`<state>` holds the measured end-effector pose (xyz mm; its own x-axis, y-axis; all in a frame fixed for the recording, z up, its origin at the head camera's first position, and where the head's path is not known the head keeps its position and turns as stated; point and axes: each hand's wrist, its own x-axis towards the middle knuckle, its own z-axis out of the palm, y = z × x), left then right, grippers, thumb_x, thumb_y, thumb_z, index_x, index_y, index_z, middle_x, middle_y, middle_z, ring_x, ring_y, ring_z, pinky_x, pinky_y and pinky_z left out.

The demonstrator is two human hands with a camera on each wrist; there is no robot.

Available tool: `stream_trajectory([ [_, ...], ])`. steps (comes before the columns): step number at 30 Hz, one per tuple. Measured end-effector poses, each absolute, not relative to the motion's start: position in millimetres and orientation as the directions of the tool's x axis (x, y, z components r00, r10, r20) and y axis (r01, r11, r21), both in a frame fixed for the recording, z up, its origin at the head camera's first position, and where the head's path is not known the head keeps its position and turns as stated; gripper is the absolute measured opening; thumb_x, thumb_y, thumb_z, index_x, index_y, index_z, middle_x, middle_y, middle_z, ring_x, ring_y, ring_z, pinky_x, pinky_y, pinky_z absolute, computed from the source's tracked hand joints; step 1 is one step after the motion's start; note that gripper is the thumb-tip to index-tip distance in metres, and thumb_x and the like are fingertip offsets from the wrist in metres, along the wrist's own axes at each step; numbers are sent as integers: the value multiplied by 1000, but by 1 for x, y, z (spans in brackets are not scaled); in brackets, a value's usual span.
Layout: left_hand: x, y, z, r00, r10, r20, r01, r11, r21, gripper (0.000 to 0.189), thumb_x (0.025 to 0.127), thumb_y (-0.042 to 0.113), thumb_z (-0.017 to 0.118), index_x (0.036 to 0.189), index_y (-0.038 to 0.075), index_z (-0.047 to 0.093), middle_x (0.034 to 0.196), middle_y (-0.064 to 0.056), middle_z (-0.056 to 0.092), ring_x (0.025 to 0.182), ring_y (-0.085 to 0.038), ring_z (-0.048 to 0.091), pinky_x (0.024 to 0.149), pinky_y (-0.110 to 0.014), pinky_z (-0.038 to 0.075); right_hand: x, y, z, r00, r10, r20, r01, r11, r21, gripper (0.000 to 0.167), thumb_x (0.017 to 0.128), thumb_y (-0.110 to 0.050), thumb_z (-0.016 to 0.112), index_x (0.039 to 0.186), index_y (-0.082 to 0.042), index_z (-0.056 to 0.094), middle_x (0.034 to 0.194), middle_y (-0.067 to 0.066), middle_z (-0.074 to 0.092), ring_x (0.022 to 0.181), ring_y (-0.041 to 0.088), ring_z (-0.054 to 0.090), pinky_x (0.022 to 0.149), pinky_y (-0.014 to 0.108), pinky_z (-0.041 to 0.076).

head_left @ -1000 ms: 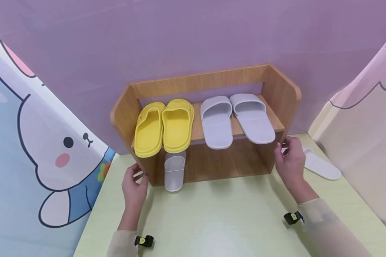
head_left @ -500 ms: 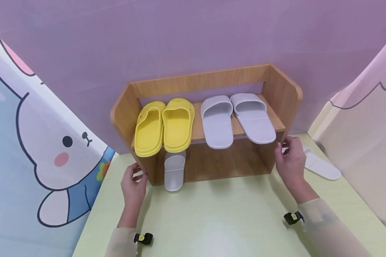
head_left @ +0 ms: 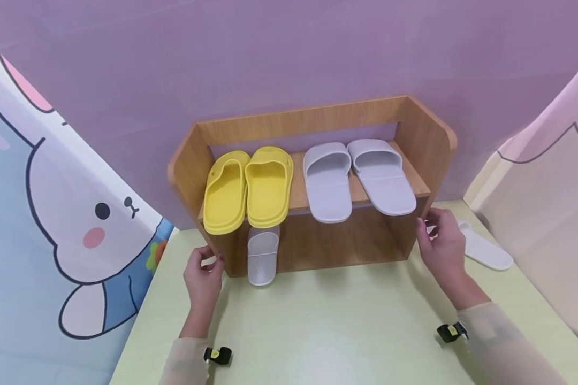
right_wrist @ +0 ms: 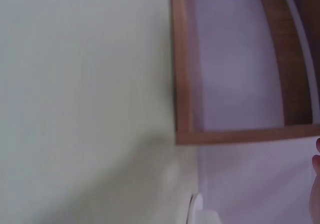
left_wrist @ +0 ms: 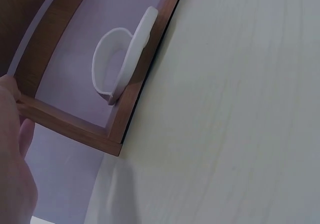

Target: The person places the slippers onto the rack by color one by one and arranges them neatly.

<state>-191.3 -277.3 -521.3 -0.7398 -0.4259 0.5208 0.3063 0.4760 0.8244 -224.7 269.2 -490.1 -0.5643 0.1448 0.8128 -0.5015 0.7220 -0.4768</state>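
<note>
A wooden shoe rack stands on the pale table against the purple backdrop. On its upper shelf sit a pair of yellow clogs at left and a pair of light grey slippers at right. One white slipper lies on the lower shelf, toe opening inward. My left hand pinches the front edge of the left side panel, its thumb over the edge in the left wrist view. My right hand is beside the right panel with loosely bent fingers; in the right wrist view its fingertips are outside the panel.
Another white slipper lies on the table right of the rack, partly behind my right hand. A rabbit-printed cloth hangs at left, a pale pink and cream cloth at right. The table extends in front of the rack.
My right hand and forearm have shifted slightly right and toward me. The left hand has kept its place at the left panel. The view has shifted a little; the shoes stay as they were.
</note>
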Motion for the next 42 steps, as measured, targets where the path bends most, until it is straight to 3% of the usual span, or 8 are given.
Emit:
stream_trajectory([
  [4, -184, -268, -510, -728, -432, 532, 313, 481, 819, 21, 91, -17, 76, 109, -8, 68, 106, -24, 73, 97, -8, 66, 75, -11, 58, -221, 280, -499, -573, 81, 815, -517, 736, -437, 27, 95, 0, 72, 118, 10, 64, 100, 22, 73, 82, 32, 68, 67, 22, 48],
  [9, -184, -268, -509, -733, -439, 520, 276, 507, 816, 21, 93, -13, 77, 110, -5, 68, 108, -19, 74, 99, -1, 64, 76, -9, 57, -217, 292, -510, -575, 27, 818, -529, 750, -397, 26, 91, -4, 75, 113, 8, 67, 100, 17, 72, 83, 28, 68, 66, 23, 48],
  [16, -193, -276, -524, -723, -434, 538, 297, 508, 809, 23, 91, -16, 78, 109, -7, 68, 108, -22, 73, 99, -3, 64, 75, -8, 57, -218, 313, -521, -662, -9, 750, -473, 781, -407, 35, 88, -4, 81, 119, 5, 67, 107, 17, 71, 94, 34, 67, 72, 26, 43],
  [23, -192, -279, -522, -750, -417, 513, 282, 499, 819, 22, 94, -7, 82, 110, 1, 70, 109, -11, 75, 101, -7, 67, 76, -11, 59, -223, 343, -532, -724, 25, 689, -410, 788, -459, 54, 86, -3, 83, 134, 10, 60, 115, 28, 64, 103, 45, 60, 83, 48, 43],
  [30, -191, -282, -524, -754, -404, 519, 287, 507, 812, 23, 94, -7, 80, 112, 1, 69, 110, -11, 74, 104, -14, 69, 77, -12, 60, -229, 384, -540, -794, 50, 606, -322, 811, -488, 64, 90, -10, 82, 142, 14, 52, 127, 40, 54, 116, 60, 50, 96, 70, 39],
  [42, -193, -282, -526, -760, -390, 521, 303, 497, 813, 22, 95, -8, 80, 112, 2, 69, 110, -8, 74, 103, -8, 66, 78, -14, 61, -233, 440, -552, -946, 36, 322, -116, 890, -441, 82, 101, -39, 79, 156, 10, 41, 150, 48, 39, 134, 73, 33, 102, 87, 30],
])
